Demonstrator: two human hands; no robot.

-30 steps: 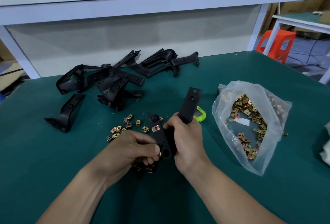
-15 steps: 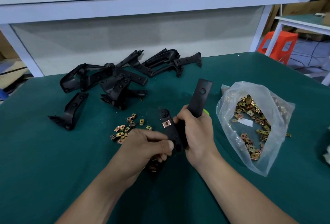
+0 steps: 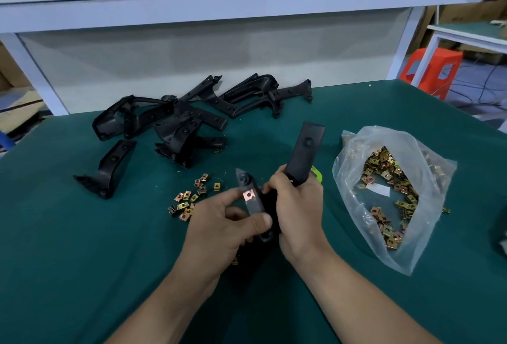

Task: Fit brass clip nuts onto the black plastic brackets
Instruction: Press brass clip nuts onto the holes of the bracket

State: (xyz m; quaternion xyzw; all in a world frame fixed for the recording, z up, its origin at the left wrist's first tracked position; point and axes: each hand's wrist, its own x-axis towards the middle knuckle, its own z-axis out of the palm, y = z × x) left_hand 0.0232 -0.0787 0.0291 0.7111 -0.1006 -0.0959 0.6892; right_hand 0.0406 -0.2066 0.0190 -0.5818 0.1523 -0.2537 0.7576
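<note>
A black plastic bracket is held above the green table between both hands. My right hand grips its long arm, which points up and away. My left hand pinches the bracket's shorter arm, thumb across it just below a brass clip nut seated on that arm. Loose brass clip nuts lie scattered on the table just left of my hands. A clear plastic bag full of more clip nuts lies open to the right. Several other black brackets are piled at the back left.
A green table mat covers the bench. A small lime-green object peeks out behind my right hand. A white shelf frame runs along the back; an orange stool stands beyond the table's right corner.
Both hands have lifted the bracket slightly up and away. My left thumb has slid along the short arm, with the clip nut staying seated on it.
</note>
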